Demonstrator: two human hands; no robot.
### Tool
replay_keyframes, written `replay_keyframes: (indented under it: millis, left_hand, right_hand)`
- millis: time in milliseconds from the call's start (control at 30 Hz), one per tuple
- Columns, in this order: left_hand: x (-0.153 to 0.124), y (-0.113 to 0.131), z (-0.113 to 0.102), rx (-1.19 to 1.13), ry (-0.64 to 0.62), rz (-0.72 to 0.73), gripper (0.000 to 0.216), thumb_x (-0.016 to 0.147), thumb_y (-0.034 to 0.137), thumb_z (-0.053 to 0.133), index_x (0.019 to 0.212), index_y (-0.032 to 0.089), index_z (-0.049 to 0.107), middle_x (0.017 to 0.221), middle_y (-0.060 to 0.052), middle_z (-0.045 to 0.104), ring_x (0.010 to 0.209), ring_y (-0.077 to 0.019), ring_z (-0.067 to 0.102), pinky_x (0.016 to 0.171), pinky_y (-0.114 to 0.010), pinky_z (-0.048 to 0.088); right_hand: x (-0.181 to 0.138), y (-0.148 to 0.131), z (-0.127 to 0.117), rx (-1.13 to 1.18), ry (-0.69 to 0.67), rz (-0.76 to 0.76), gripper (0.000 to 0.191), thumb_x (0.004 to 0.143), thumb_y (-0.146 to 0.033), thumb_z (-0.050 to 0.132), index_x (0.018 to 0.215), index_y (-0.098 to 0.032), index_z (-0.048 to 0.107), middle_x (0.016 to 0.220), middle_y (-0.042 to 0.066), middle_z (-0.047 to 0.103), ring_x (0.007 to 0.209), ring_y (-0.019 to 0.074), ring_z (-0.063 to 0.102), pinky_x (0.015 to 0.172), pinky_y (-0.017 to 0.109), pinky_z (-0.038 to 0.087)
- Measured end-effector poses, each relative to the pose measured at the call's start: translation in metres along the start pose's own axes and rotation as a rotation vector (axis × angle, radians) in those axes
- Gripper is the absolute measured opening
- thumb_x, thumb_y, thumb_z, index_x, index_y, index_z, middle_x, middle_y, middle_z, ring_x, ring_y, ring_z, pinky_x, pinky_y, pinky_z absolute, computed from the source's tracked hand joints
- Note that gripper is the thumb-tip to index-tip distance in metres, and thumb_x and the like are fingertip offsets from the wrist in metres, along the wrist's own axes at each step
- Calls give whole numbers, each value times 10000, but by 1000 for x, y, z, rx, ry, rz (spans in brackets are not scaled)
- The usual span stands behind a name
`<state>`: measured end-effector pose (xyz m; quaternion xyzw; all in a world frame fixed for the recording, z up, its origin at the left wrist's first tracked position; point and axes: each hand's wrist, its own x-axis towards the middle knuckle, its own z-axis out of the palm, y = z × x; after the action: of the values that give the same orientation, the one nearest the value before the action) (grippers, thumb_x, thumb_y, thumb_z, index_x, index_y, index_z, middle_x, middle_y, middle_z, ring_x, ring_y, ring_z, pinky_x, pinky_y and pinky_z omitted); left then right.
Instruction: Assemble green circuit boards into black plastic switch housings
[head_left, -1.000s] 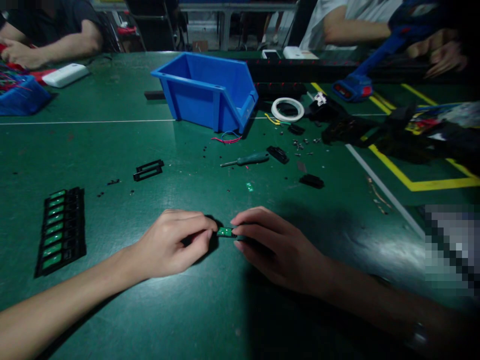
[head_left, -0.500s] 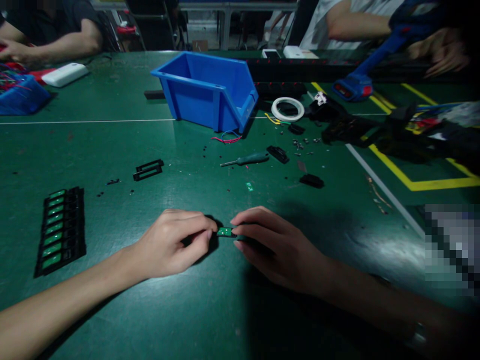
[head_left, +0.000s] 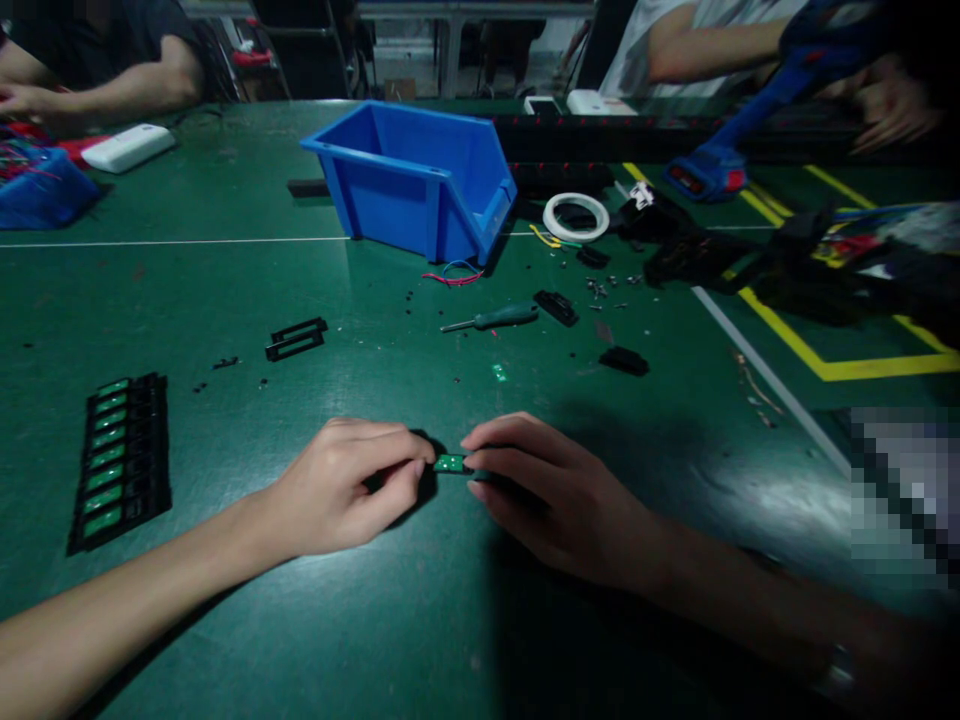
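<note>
A small green circuit board [head_left: 450, 464] in a black holder lies on the green table [head_left: 225, 300], pinched from both sides. My left hand [head_left: 345, 487] grips its left end with curled fingers. My right hand [head_left: 547, 495] holds its right end between thumb and fingertips. A black tray of several green boards [head_left: 120, 460] lies at the left. A green-handled screwdriver [head_left: 491, 320] rests beyond my hands.
A blue bin [head_left: 416, 180] stands at the back centre, a white tape ring [head_left: 575, 217] to its right. Black plastic parts [head_left: 296, 338] and small screws lie scattered. Dark parts and wires crowd the right side. Other people's arms rest at the far edge.
</note>
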<state>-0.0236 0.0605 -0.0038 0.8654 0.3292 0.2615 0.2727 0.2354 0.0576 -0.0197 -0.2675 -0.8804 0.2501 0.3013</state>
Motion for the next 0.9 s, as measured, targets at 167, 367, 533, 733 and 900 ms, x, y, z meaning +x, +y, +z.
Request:
replay_keyframes:
  millis: [167,367,533,733,900]
  left_hand:
    - [0,0,-1,1,-4,-4,150,965,148,522,984,147,671,760,-7,640,649,-100,579,626,-221,430]
    - [-1,0,0,7,6,2,147,964,150,525,988,153,670,757,-1,639,643,-97,575,620,-220,425]
    - [0,0,1,20,9,-15,146,967,167,527,996,158,670,770,-8,665,647,-106,593,623,-230,432]
    - [0,0,0,35,31,-46,141,961,161,538,1002,165,673,789,5,669,663,-93,599,636,-218,430]
    - [1,1,0,52,21,-99,157,972,235,565,1079,176,663,819,7,666,689,-99,597,648,-229,431]
  right_hand:
    - [0,0,0,3,-7,7,276,907,-106,641,1174,-154,588,1209,104,609,1077,209,587,953,382,537]
    - [0,0,-1,-8,-3,4,274,909,-112,634,1175,-164,590,1204,108,617,1077,214,597,948,387,544]
    - [0,-1,-1,-11,4,11,265,920,-127,617,1177,-188,591,1197,102,627,1066,215,609,926,390,556]
    - [1,-2,-2,-22,18,34,257,918,-122,620,1164,-189,587,1180,98,632,1043,218,605,910,396,549]
    - [3,0,-2,-68,17,62,309,910,-168,650,1206,-176,560,1199,108,630,1097,238,585,961,434,514]
